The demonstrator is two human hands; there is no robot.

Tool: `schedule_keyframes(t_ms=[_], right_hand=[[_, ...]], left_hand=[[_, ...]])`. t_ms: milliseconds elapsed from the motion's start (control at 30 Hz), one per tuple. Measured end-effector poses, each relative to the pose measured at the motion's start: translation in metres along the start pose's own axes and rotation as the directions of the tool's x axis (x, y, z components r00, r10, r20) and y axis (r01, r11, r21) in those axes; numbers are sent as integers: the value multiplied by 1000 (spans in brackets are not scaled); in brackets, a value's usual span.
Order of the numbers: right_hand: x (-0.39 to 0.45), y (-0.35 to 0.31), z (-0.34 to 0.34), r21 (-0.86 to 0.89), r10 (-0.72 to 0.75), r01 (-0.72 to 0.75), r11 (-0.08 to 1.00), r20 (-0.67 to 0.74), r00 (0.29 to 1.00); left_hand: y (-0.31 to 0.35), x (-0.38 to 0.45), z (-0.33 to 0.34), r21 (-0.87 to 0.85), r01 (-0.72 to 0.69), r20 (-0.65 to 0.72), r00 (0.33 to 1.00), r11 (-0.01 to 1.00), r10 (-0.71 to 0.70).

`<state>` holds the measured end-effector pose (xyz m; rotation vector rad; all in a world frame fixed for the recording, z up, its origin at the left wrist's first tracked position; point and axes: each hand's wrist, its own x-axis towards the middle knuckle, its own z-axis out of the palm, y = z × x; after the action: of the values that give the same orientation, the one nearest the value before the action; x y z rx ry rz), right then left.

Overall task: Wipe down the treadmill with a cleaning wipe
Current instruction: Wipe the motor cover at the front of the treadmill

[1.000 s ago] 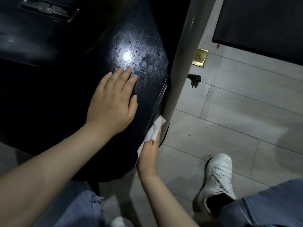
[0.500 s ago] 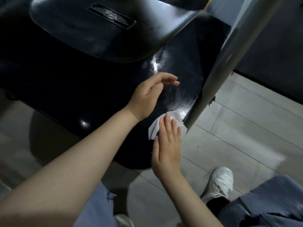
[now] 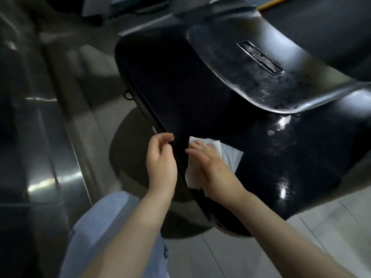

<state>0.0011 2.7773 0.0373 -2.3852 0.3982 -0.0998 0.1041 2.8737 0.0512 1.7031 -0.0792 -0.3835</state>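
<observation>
At about nine o'clock the frame shows a blurred, grey metallic floor or neighbouring machine base (image 3: 50, 177) with streaks of reflected light; it is too smeared to name more closely. Lower, near seven o'clock, a pale blue denim trouser leg (image 3: 100, 227) comes up from the bottom edge. Just left of centre, the person's left hand (image 3: 160, 163) hangs over the left rim of the glossy black curved treadmill motor cover (image 3: 190, 87); its fingers are loosely curled and grasp nothing, the fingertips close to the rim, though whether they touch it cannot be told. Just right of it, at the centre, the right hand (image 3: 210, 165) lies flat with straight fingers on a white, crumpled cleaning wipe (image 3: 230, 157), pressing it against the cover; the wipe spreads out from under the palm toward two o'clock and down toward the wrist. Further right, at one to two o'clock, a silver-grey curved panel with a narrow recessed nameplate (image 3: 261, 57) arches over the cover, its surface mottled with what looks like damp film or dust. At five o'clock pale grey floor tiles (image 3: 321, 227) show beneath the cover's edge. The step in hand appears to be wiping the left portion of the black cover. The next move probably calls for keeping flat pressure on the wipe and sweeping it along the rim or up toward twelve o'clock, where the dark surface looks not yet covered.
</observation>
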Motion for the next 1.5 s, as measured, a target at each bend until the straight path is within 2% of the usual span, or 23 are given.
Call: schedule_keyframes(t_ms=[33,100,167,233,267,333,400,433,467,533,633,700,733,833,900,1000,1100,1167,1200,1267,1300,1400,1500], right_hand=[[10,-6,0,98,25,-19,995,-55,998],[25,-22,-2,380,141,-92,920,-102,985],[35,-38,-8,715,271,-148,684,-60,961],[44,-39,-13,844,363,-169,509,-33,931],[48,-36,-17,839,367,-177,514,-29,930],[52,-27,-28,711,274,-154,686,-56,960],[62,-15,-40,362,88,-56,931,-73,993],[71,-9,-45,149,-2,11,989,-59,998],[83,-1,-48,-53,-79,77,996,-36,996],[111,12,-50,-381,-140,137,914,21,990],[154,24,-51,-622,-103,160,767,126,987],[177,28,-55,-670,-119,206,713,173,978],[185,30,-57,-684,-124,222,695,189,974],[195,33,-57,-722,-131,251,645,219,967],[199,33,-55,-729,-127,253,636,225,966],[226,27,-47,-740,-112,238,629,218,970],[256,19,-33,-751,-105,215,624,192,976],[264,19,-28,-757,-117,212,618,179,977],[265,20,-28,-758,-123,220,614,183,975],[264,22,-28,-756,-132,226,614,184,974],[265,22,-27,-759,-135,224,612,179,975],[266,23,-25,-766,-143,223,603,171,975],[266,24,-24,-765,-154,228,602,169,974]], left_hand=[[-5,-9,-4,-7,-18,-49,999,1000,18],[-13,-32,-2,32,-97,-24,995,995,98],[-24,-47,6,21,-171,102,981,985,168],[-32,-47,13,-21,-182,206,961,983,183],[-38,-42,16,-4,-195,238,952,981,190],[-43,-34,21,174,-283,270,935,943,230],[-44,-30,24,370,-307,224,945,877,237],[-45,-29,25,394,-258,181,963,882,201],[-44,-26,25,375,-199,138,978,905,158],[-43,-13,24,270,-54,71,997,961,36],[-38,9,22,-101,159,26,987,982,-157],[-40,27,26,-360,215,-44,968,908,-246],[-43,37,28,-419,228,-73,956,879,-283],[-60,64,36,-429,242,-149,931,870,-333],[-69,75,37,-398,176,-170,950,901,-261],[-74,93,40,-462,76,-46,993,884,-109],[-75,136,44,-381,22,7,1000,924,-20],[-76,178,40,-333,94,-7,995,938,-102],[-74,200,35,-335,190,17,981,923,-196],[-73,240,26,-367,381,106,923,848,-369],[-71,252,23,-395,418,158,908,818,-388],[-69,245,19,-474,462,203,886,749,-418],[-77,204,27,-449,410,134,909,794,-394]])
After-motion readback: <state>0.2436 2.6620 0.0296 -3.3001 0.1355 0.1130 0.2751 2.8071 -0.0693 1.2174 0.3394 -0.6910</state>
